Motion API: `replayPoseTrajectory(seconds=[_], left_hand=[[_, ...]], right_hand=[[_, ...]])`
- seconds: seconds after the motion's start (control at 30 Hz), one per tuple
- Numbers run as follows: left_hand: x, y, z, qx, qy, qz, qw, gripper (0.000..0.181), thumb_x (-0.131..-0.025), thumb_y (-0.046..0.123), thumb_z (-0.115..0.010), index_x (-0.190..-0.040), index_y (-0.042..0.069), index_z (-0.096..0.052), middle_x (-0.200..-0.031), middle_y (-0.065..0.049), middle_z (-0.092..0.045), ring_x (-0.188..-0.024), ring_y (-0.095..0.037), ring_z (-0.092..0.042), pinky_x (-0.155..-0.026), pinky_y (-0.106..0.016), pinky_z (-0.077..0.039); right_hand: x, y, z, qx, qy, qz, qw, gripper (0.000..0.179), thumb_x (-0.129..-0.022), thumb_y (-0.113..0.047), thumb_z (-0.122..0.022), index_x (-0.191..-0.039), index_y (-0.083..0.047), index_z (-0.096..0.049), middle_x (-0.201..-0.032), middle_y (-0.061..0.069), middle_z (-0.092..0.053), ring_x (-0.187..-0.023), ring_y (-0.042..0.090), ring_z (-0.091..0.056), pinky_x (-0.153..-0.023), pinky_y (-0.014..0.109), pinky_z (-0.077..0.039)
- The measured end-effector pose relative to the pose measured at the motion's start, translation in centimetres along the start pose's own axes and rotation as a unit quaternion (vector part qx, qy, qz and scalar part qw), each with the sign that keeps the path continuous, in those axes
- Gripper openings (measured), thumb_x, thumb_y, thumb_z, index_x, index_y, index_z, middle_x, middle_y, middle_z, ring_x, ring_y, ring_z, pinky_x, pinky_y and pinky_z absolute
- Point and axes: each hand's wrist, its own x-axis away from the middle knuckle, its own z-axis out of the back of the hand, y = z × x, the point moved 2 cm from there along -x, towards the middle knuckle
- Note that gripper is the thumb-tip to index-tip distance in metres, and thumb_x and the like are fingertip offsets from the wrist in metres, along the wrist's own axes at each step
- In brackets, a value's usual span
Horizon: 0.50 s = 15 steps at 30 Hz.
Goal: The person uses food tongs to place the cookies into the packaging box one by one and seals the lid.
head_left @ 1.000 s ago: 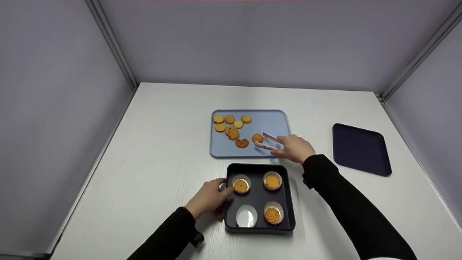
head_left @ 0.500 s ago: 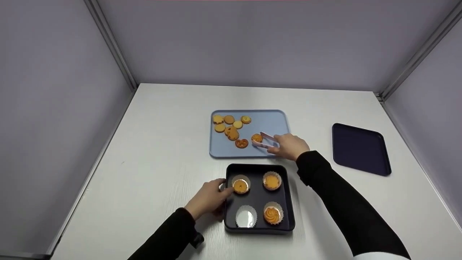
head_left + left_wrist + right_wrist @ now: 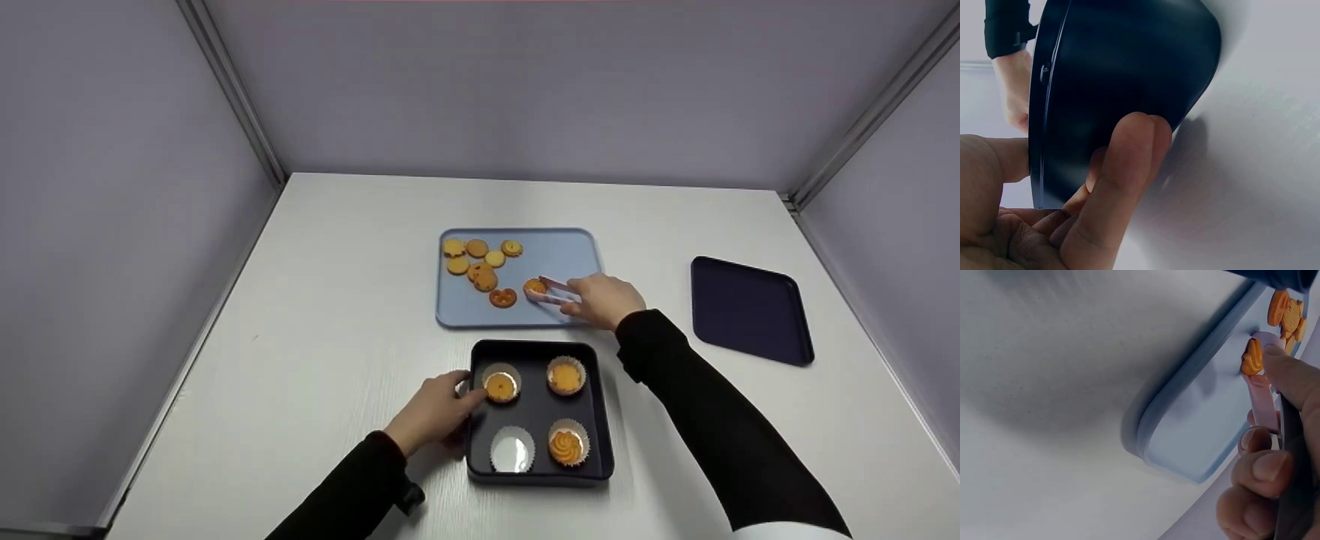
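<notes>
My right hand point(image 3: 606, 298) holds a pair of pink tongs point(image 3: 1264, 405) over the blue tray point(image 3: 566, 251). The tong tips stand on either side of a swirled orange cookie point(image 3: 1252, 358), close against it. My left hand point(image 3: 435, 411) grips the left wall of a dark square baking pan point(image 3: 536, 480), thumb over the rim and fingers along the outer side. Inside the pan stand several paper cups: a round cookie point(image 3: 500, 387) at upper left, a flower-shaped cookie point(image 3: 565, 378) at upper right, a swirled cookie point(image 3: 566, 447) at lower right. The lower-left paper cup point(image 3: 512, 450) holds no cookie.
On the blue tray's left half lie several more cookies point(image 3: 484, 277), with a pretzel-shaped one point(image 3: 502, 298) left of the tongs. A dark purple tray point(image 3: 750, 311) lies on the right of the white table point(image 3: 337, 262). Grey panels point(image 3: 495, 90) enclose the table's back and sides.
My right hand has moved slightly left and forward, and the tong tips have come closer together around the swirled cookie. My left hand and the pan stay where they were.
</notes>
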Motion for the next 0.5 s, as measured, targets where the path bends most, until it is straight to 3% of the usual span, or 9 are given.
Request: replayPoseTrajectory(seconds=[0.5], left_hand=[[0.0,0.0,0.0,-0.009,0.005,-0.004,0.9999,0.058,-0.101,0.038,-0.062,-0.141,-0.003,-0.056,-0.127,-0.024,-0.067,-0.100,-0.027,-0.067,-0.095,-0.047,-0.053]], right_hand=[[2.0,1.4,-0.2,-0.035,0.067,0.046,0.9960,0.055,-0.097,-0.038,-0.071,-0.141,-0.006,-0.061,-0.125,0.020,-0.070,-0.111,0.040,-0.066,-0.092,0.055,-0.054]])
